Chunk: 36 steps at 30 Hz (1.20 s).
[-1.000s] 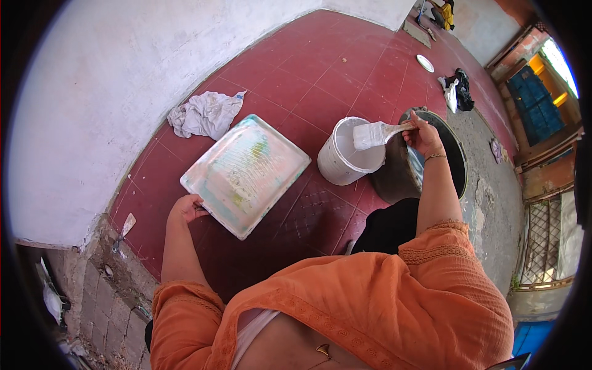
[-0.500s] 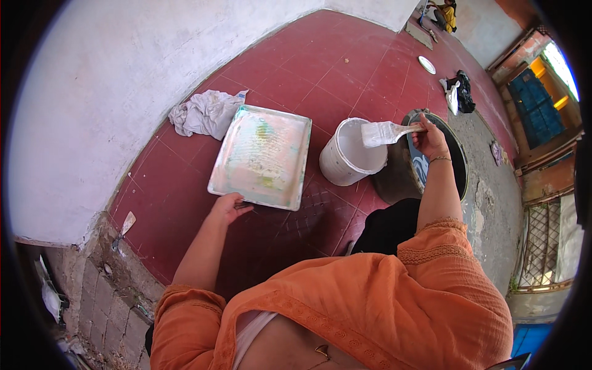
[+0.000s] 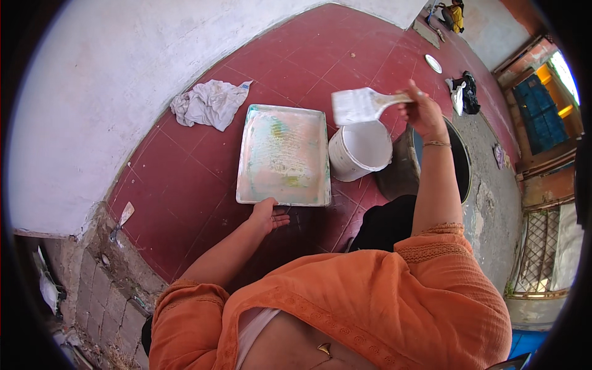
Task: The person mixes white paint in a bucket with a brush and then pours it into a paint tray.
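Note:
My left hand point(image 3: 269, 216) grips the near edge of the shallow paint tray point(image 3: 282, 160), thumb at the rim and fingers below. The tray is coated with pale, green-streaked paint. My right hand point(image 3: 421, 111) holds a wide paintbrush point(image 3: 357, 105) by its handle, with white paint over its bristles, above a white bucket point(image 3: 339, 151) of white paint. The bucket stands just right of the tray. Behind my right forearm sits a large dark tub point(image 3: 391, 179), partly hidden.
A crumpled white cloth point(image 3: 209, 102) lies near the wall point(image 3: 92, 111). A scraper point(image 3: 123, 219) is at left on red tiles point(image 3: 166, 185). Farther off are a white plate point(image 3: 433, 63), a black bag point(image 3: 470, 92) and a person in yellow point(image 3: 455, 18).
My left hand and the tray moved rightward toward the bucket, and the tray turned straighter. My right hand raised the brush up and leftward.

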Available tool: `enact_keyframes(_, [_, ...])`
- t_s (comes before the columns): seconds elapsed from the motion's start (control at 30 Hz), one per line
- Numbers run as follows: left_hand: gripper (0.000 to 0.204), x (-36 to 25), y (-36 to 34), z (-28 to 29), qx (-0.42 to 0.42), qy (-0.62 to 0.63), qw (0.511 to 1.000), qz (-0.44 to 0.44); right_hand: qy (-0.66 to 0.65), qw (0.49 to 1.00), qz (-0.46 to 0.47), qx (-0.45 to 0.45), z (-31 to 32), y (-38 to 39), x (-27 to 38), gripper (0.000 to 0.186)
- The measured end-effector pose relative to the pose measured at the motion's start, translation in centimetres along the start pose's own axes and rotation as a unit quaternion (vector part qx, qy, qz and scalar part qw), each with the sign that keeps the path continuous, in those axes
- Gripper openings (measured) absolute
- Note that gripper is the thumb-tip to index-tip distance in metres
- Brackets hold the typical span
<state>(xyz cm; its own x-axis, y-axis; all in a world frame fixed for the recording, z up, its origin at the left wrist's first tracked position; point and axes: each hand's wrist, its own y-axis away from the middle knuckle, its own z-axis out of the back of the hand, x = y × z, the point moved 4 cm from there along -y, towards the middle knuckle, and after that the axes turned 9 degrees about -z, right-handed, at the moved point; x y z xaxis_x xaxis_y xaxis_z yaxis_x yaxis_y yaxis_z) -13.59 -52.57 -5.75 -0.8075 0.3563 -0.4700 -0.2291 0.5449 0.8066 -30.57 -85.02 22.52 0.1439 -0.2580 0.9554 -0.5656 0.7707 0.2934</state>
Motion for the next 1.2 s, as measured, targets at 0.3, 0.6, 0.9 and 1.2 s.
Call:
enact_keyframes(0.3, [0.040,-1.1,0.6,1.2,-0.023,0.067,0.995,-0.071,0.467,0.880,0.079,0.031,-14.1,-2.9,-10.6,0.033])
enact_keyframes(0.6, [0.033,-2.0,-0.4,2.3,0.043,0.097,0.988,-0.114,0.680,0.672,0.289,0.050,-18.3,0.1,-21.0,0.016])
enact_keyframes(0.9, [0.029,-5.1,-0.3,4.8,-0.015,0.036,0.973,-0.225,0.600,0.726,0.305,0.142,-21.3,1.9,-15.3,0.024])
enact_keyframes(1.2, [0.034,-9.5,1.7,10.9,-0.084,-0.090,0.960,-0.251,0.255,0.934,-0.139,0.209,-20.2,-0.7,-14.2,0.023])
